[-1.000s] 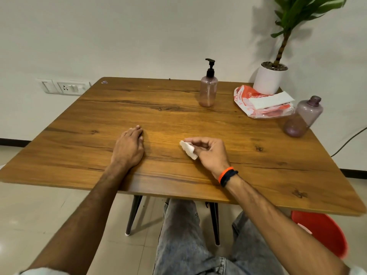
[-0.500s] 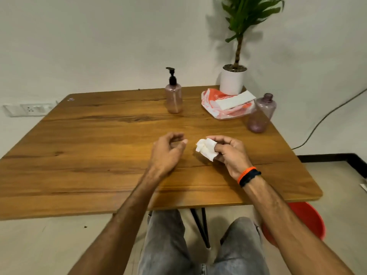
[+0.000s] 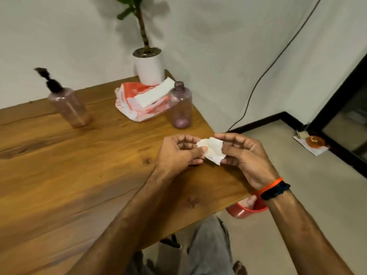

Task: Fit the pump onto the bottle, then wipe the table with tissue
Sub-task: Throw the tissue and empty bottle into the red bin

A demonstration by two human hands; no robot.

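A crumpled white tissue is held between both hands just above the wooden table, near its right edge. My left hand pinches its left side and my right hand pinches its right side. A pink bottle with a black pump fitted on top stands at the back left. A second pink bottle, open with no pump, stands at the back right.
An orange and white tissue pack lies between the two bottles, in front of a white potted plant. A red bucket sits on the floor below the table's right corner. A black cable runs down the wall.
My left hand has left the table top and come over to grip the tissue together with my right hand. The view has swung to the right, toward the table's right corner.
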